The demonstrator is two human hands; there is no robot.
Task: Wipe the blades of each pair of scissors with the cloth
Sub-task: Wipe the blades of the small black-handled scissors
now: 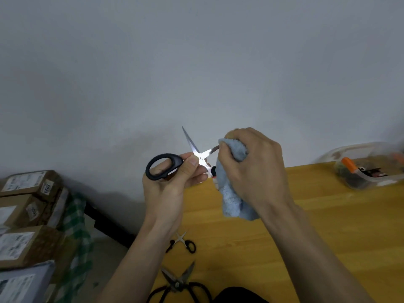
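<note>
My left hand point(172, 184) holds a pair of black-handled scissors point(166, 166) in the air, blades spread wide, thumb near the pivot. One blade points up and left; the other runs right into a light blue cloth point(234, 186). My right hand point(253, 169) grips that cloth bunched around the blade, with the rest of the cloth hanging below. A small pair of black-handled scissors point(182, 242) lies open on the yellow wooden table point(306, 237). A larger all-metal dark pair point(179, 283) lies open near the bottom edge.
A clear plastic tub point(367, 169) with an orange-capped item and small things stands at the table's far right. Cardboard parcels point(28, 215) are stacked on the floor at left, beside green checked fabric point(76, 226). A grey wall rises behind.
</note>
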